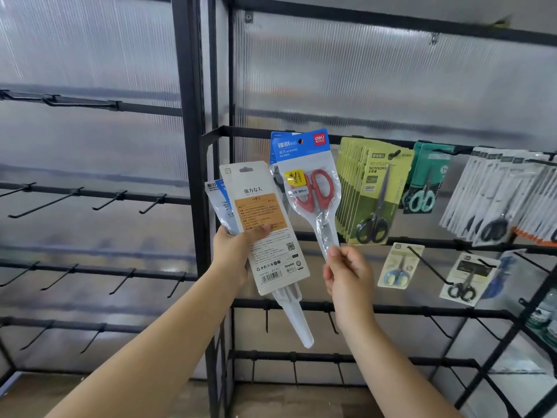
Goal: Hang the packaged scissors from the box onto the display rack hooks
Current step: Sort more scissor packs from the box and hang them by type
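A black wire display rack [193, 146] stands before ribbed translucent panels. The left hand [233, 251] holds a fan of packets, a white card packet [265, 227] foremost. The right hand [346, 271] pinches the red scissors packet [310, 188] by its lower tip, its top at a hook. Further right hang green packets [370, 191].

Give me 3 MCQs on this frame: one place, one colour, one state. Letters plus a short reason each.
1. Where does the right hand pinch the red-handled scissors pack?
A. blue header
B. bottom tip
C. middle

2. What colour is the stack of packs hanging just right of that pack?
A. yellow-green
B. orange
C. purple

3. What is the left hand doing?
A. hanging open
B. gripping several packs
C. touching a hook

Key: 1 B, the fingers meet at the clear lower tip. 2 A, the cards marked SCISSORS are yellow-green. 3 B, its thumb lies across the white card pack, with blue-headed packs behind.
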The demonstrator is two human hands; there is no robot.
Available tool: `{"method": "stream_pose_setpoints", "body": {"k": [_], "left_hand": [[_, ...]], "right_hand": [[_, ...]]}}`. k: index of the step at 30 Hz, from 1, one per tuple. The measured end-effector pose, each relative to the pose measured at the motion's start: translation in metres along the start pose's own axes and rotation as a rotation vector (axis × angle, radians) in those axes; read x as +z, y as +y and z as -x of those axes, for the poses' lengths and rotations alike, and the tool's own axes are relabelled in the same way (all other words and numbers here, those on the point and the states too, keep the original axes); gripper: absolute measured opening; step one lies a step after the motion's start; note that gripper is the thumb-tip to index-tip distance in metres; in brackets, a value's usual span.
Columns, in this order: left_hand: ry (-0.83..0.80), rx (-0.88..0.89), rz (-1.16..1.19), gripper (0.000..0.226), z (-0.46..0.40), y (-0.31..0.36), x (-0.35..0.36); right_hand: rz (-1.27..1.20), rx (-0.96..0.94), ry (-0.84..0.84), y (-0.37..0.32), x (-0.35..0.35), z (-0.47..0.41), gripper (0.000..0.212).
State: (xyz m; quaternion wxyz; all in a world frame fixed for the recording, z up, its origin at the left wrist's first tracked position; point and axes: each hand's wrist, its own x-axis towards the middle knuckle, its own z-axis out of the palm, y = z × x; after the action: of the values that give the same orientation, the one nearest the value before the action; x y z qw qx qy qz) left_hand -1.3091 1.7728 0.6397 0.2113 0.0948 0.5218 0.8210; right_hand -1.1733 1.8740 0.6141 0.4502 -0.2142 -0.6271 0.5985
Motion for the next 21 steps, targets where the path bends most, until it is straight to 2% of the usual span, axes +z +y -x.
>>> {"method": "stream_pose_setpoints", "body": {"k": [21], "left_hand": [[0.002, -0.011, -0.025, 0.050, -0.019, -0.004, -0.010]], "right_hand": [[-0.182, 0.072, 0.001, -0.015, 0.010, 0.014, 0.024]]}}
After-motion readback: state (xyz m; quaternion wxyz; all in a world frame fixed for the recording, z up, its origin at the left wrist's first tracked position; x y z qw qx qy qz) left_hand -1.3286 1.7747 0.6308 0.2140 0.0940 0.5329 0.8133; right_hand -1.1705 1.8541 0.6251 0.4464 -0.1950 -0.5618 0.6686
